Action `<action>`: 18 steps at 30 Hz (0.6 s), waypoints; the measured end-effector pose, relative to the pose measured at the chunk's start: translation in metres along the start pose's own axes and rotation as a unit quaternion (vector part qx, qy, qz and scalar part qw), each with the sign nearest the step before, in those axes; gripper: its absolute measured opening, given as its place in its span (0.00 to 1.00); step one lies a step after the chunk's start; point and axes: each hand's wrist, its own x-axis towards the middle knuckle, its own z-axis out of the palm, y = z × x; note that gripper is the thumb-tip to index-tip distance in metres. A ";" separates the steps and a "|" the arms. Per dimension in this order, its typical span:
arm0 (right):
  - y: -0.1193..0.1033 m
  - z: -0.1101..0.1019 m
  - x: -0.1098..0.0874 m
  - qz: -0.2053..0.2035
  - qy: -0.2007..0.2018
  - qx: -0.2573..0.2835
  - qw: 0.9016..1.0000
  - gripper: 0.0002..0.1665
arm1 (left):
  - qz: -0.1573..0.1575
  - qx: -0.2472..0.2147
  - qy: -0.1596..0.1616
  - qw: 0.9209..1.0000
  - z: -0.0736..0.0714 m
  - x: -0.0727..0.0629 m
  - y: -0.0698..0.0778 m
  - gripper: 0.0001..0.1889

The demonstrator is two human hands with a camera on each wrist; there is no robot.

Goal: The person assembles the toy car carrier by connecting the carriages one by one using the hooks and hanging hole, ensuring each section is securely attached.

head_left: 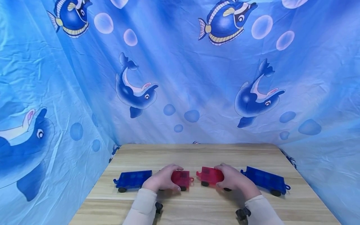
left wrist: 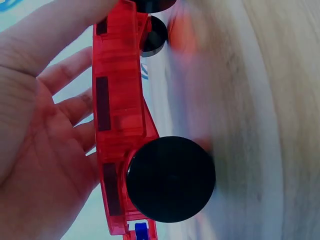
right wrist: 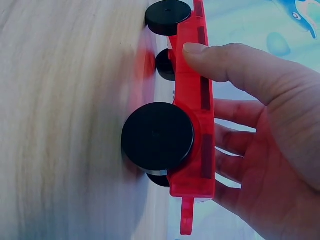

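Note:
My left hand (head_left: 164, 179) grips a red see-through toy train car (head_left: 182, 178) with black wheels, thumb on its near side and fingers on the far side. My right hand (head_left: 233, 178) holds a second red train car (right wrist: 192, 115), thumb against its side. Between the two red cars is a small gap, a ring facing a hook. Left of my left hand stands a blue train car (head_left: 135, 179); a blue bit (left wrist: 141, 231) shows at the red car's hitch, but whether they are linked I cannot tell. Another blue train car (head_left: 265, 179) stands angled right of my right hand.
The cars stand in a row across a wooden table (head_left: 197, 153). Behind it and at the sides hangs a blue curtain (head_left: 180, 78) printed with dolphins, fish and bubbles. Black straps or mounts show at both wrists.

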 end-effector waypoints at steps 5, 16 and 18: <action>-0.002 0.000 -0.001 0.002 -0.003 0.006 1.000 0.45 | 0.000 -0.018 -0.004 1.000 -0.003 -0.003 -0.003 0.44; -0.007 0.002 -0.002 -0.007 0.006 0.018 1.000 0.48 | -0.014 -0.011 0.004 1.000 -0.008 -0.006 -0.010 0.43; -0.007 0.002 -0.002 -0.008 0.006 0.019 1.000 0.47 | -0.018 -0.014 0.007 1.000 -0.009 -0.007 -0.013 0.43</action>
